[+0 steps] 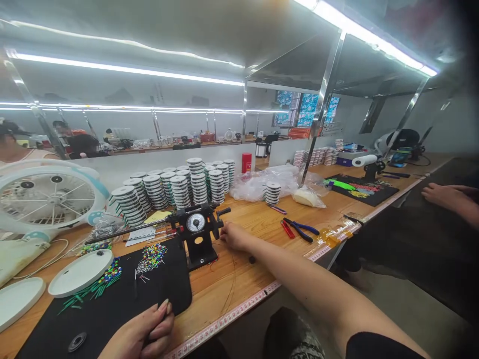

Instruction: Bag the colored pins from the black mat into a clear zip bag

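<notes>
1. Wooden bench (258, 219) under strip lights (130, 68), with a black winder (196, 234) standing on it at the right edge of a black mat (164, 279), its long rod pointing left.
2. The right hand (235, 237) is at the winder's crank side, fingers bent inward; whether they pinch anything is hidden. Its low reach seems to suit getting at that end from the front.
3. The left hand (149, 326) is above the mat's front edge, thumb and forefinger pressed together; whether something fine lies between them cannot be told.
4. Small coloured beads (154, 255) lie heaped on the mat, probably because its dull surface stops them rolling. A white lid (80, 271) is beside them.
5. Stacked spools (180, 189) stand behind, likely to save room. Pliers (301, 229) lie to the right, seemingly within easy reach.
6. A measuring tape (239, 310) runs along the front edge, presumably for reading lengths.
7. Farther out are a white fan (54, 199) at left, a co-worker's hand (447, 197) at right and blue-patterned windows (309, 108) behind.
</notes>
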Action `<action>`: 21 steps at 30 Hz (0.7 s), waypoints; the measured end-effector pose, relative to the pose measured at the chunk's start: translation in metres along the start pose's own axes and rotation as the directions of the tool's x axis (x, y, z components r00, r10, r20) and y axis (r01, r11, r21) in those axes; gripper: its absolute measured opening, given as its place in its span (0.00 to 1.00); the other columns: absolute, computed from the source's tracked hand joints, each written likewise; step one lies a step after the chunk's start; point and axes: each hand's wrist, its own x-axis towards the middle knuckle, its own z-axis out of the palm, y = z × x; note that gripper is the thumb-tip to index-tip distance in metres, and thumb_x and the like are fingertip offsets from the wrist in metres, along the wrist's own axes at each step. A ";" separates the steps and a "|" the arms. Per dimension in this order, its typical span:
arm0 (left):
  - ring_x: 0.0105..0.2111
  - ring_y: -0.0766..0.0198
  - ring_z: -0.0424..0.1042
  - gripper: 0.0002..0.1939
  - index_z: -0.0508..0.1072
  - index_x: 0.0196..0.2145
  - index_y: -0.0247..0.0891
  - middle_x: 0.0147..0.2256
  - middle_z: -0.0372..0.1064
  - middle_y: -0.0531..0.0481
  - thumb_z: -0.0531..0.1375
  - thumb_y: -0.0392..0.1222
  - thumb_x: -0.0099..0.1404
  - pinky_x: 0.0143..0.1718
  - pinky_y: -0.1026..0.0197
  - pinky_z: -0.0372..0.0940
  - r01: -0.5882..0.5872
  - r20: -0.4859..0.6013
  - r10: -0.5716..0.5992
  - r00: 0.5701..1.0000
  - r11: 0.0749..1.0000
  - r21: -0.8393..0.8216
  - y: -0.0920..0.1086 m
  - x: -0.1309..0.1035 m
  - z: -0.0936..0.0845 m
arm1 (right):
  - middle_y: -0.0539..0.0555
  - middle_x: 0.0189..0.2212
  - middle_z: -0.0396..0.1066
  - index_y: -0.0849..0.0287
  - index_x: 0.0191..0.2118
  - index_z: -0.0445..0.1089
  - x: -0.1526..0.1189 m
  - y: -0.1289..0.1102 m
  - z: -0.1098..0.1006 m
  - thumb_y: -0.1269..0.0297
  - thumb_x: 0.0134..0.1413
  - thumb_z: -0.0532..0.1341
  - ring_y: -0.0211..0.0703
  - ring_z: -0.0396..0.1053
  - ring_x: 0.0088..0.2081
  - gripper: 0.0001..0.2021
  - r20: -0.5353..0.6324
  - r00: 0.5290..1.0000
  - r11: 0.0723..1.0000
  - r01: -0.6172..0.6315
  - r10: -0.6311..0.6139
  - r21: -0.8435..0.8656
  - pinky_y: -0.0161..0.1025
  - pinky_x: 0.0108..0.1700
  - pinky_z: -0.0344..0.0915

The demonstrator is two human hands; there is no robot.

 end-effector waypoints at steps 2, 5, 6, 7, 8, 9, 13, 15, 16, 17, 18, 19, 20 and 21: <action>0.14 0.81 0.35 0.31 0.56 0.21 0.35 0.16 0.40 0.64 0.72 0.54 0.35 0.12 0.76 0.34 -0.030 -0.056 0.028 0.998 0.999 -0.033 0.003 -0.002 0.001 | 0.54 0.29 0.67 0.62 0.25 0.66 -0.014 0.003 -0.015 0.72 0.47 0.59 0.38 0.62 0.30 0.03 -0.051 0.998 1.000 -0.020 0.020 -0.004 0.35 0.33 0.56; 0.14 0.81 0.37 0.31 0.56 0.21 0.36 0.16 0.42 0.64 0.73 0.53 0.34 0.12 0.75 0.34 -0.039 -0.070 0.035 0.997 0.997 -0.063 0.006 -0.002 0.001 | 0.55 0.32 0.65 0.62 0.28 0.64 -0.048 -0.006 -0.040 0.71 0.52 0.54 0.39 0.61 0.33 0.04 -0.163 0.986 0.999 -0.040 0.041 0.011 0.36 0.36 0.57; 0.14 0.81 0.38 0.30 0.56 0.22 0.35 0.16 0.44 0.63 0.73 0.52 0.36 0.12 0.76 0.34 -0.056 -0.072 0.051 0.996 0.996 -0.074 0.007 -0.001 0.001 | 0.55 0.31 0.65 0.62 0.29 0.63 -0.060 -0.015 -0.045 0.70 0.54 0.53 0.38 0.61 0.33 0.05 -0.178 0.983 0.999 -0.032 0.039 0.043 0.36 0.36 0.57; 0.14 0.81 0.39 0.27 0.57 0.23 0.35 0.17 0.46 0.63 0.72 0.50 0.40 0.13 0.76 0.34 -0.080 -0.075 0.074 0.994 0.993 -0.084 0.007 0.000 0.001 | 0.52 0.29 0.64 0.61 0.29 0.62 -0.073 -0.028 -0.046 0.68 0.55 0.52 0.37 0.62 0.31 0.06 -0.168 0.985 0.995 -0.014 0.032 0.103 0.35 0.34 0.58; 0.13 0.81 0.40 0.24 0.58 0.24 0.35 0.18 0.50 0.61 0.70 0.48 0.46 0.13 0.76 0.34 -0.111 -0.078 0.104 0.992 0.990 -0.092 0.006 0.002 0.002 | 0.50 0.25 0.63 0.60 0.29 0.61 -0.085 -0.043 -0.043 0.66 0.56 0.52 0.36 0.61 0.28 0.07 -0.085 0.996 0.961 -0.003 0.028 0.276 0.34 0.31 0.58; 0.13 0.81 0.40 0.19 0.59 0.26 0.34 0.19 0.54 0.59 0.67 0.45 0.51 0.13 0.76 0.34 -0.136 -0.076 0.129 0.989 0.986 -0.095 0.005 0.004 0.004 | 0.49 0.23 0.62 0.60 0.30 0.61 -0.096 -0.059 -0.037 0.65 0.55 0.52 0.35 0.61 0.25 0.06 0.026 1.000 0.903 -0.021 0.012 0.429 0.34 0.29 0.58; 0.12 0.80 0.38 0.11 0.62 0.29 0.34 0.17 0.56 0.57 0.59 0.44 0.60 0.13 0.74 0.33 -0.191 -0.048 0.187 0.981 0.977 -0.092 -0.002 0.016 0.011 | 0.48 0.22 0.63 0.59 0.28 0.63 -0.122 -0.120 0.005 0.65 0.53 0.55 0.35 0.61 0.25 0.05 0.129 0.990 0.860 -0.023 -0.050 0.510 0.34 0.28 0.56; 0.12 0.79 0.36 0.12 0.63 0.29 0.35 0.13 0.48 0.61 0.58 0.47 0.61 0.13 0.72 0.33 -0.190 -0.006 0.190 0.982 0.976 -0.109 -0.006 0.019 0.012 | 0.50 0.27 0.66 0.59 0.30 0.64 -0.127 -0.137 0.023 0.66 0.54 0.55 0.37 0.63 0.30 0.04 0.013 0.997 0.893 0.058 -0.071 0.447 0.35 0.32 0.58; 0.12 0.78 0.36 0.13 0.63 0.29 0.35 0.12 0.45 0.62 0.57 0.48 0.61 0.13 0.72 0.33 -0.191 0.009 0.193 0.981 0.975 -0.111 -0.007 0.019 0.011 | 0.51 0.29 0.67 0.58 0.32 0.64 -0.127 -0.142 0.029 0.66 0.54 0.54 0.38 0.64 0.32 0.04 -0.039 0.996 0.900 0.089 -0.080 0.427 0.36 0.34 0.58; 0.12 0.78 0.36 0.14 0.63 0.29 0.35 0.11 0.44 0.62 0.57 0.49 0.61 0.13 0.71 0.34 -0.191 0.023 0.194 0.981 0.976 -0.103 -0.009 0.019 0.010 | 0.52 0.31 0.68 0.58 0.33 0.64 -0.127 -0.145 0.033 0.67 0.55 0.53 0.39 0.64 0.34 0.03 -0.074 0.994 0.901 0.103 -0.079 0.421 0.36 0.35 0.58; 0.11 0.77 0.36 0.14 0.64 0.28 0.36 0.11 0.44 0.62 0.57 0.50 0.61 0.14 0.71 0.34 -0.203 0.025 0.206 0.978 0.975 -0.088 -0.010 0.018 0.009 | 0.52 0.31 0.68 0.58 0.34 0.63 -0.127 -0.147 0.036 0.67 0.55 0.53 0.39 0.65 0.34 0.03 -0.091 0.993 0.900 0.109 -0.077 0.423 0.37 0.36 0.58; 0.11 0.77 0.37 0.15 0.64 0.27 0.36 0.11 0.44 0.62 0.57 0.51 0.61 0.14 0.70 0.34 -0.215 0.025 0.217 0.976 0.974 -0.068 -0.011 0.016 0.008 | 0.52 0.31 0.68 0.58 0.35 0.63 -0.126 -0.148 0.038 0.67 0.56 0.53 0.39 0.65 0.34 0.03 -0.093 0.993 0.894 0.110 -0.077 0.435 0.37 0.36 0.59; 0.11 0.76 0.38 0.15 0.63 0.26 0.36 0.10 0.44 0.61 0.57 0.51 0.61 0.14 0.70 0.35 -0.222 0.030 0.224 0.974 0.973 -0.055 -0.011 0.015 0.007 | 0.52 0.31 0.68 0.58 0.35 0.63 -0.126 -0.148 0.038 0.67 0.56 0.53 0.39 0.65 0.34 0.03 -0.085 0.993 0.884 0.107 -0.077 0.454 0.37 0.37 0.59; 0.11 0.76 0.38 0.15 0.63 0.25 0.36 0.10 0.44 0.61 0.56 0.50 0.61 0.14 0.70 0.36 -0.221 0.047 0.223 0.974 0.974 -0.054 -0.011 0.014 0.006 | 0.52 0.31 0.68 0.58 0.35 0.62 -0.125 -0.148 0.039 0.67 0.56 0.53 0.39 0.65 0.34 0.03 -0.073 0.994 0.871 0.103 -0.077 0.481 0.38 0.37 0.59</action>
